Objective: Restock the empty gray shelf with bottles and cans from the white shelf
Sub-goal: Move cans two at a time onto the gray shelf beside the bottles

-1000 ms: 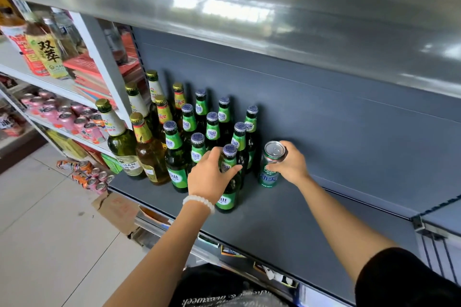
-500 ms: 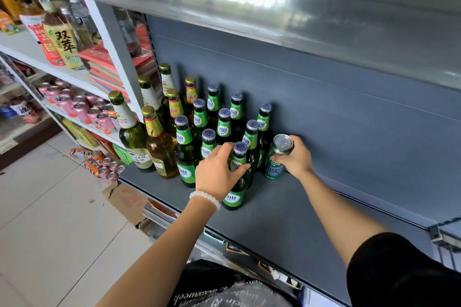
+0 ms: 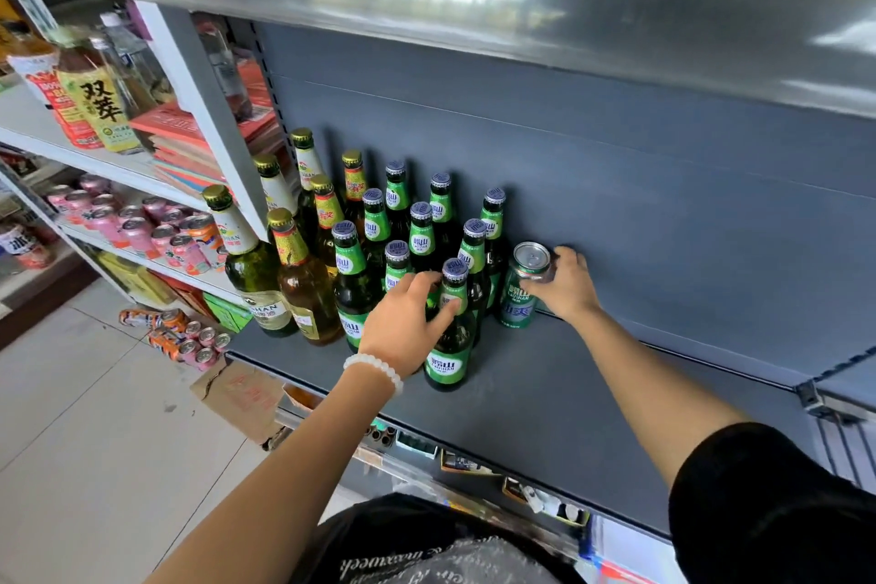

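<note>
Several green beer bottles with silver caps stand clustered on the gray shelf (image 3: 592, 398), with taller gold-capped bottles (image 3: 303, 280) to their left. My left hand (image 3: 407, 322), with a white bead bracelet at the wrist, grips the neck of the frontmost green bottle (image 3: 448, 346), which stands upright on the shelf. My right hand (image 3: 566, 285) holds a green can (image 3: 521, 294) from its right side; the can stands on the shelf against the right edge of the bottle cluster, near the back wall.
The white shelf (image 3: 109, 166) at left holds tea bottles, red boxes and pink cans (image 3: 137, 223) on a lower level. Packs of cans (image 3: 185, 337) and flattened cardboard (image 3: 241, 394) lie on the tiled floor. A gray shelf board overhangs above.
The can in my right hand has moved left and back, up against the green bottles. My left hand stays on the front bottle's neck. The view has shifted slightly.
</note>
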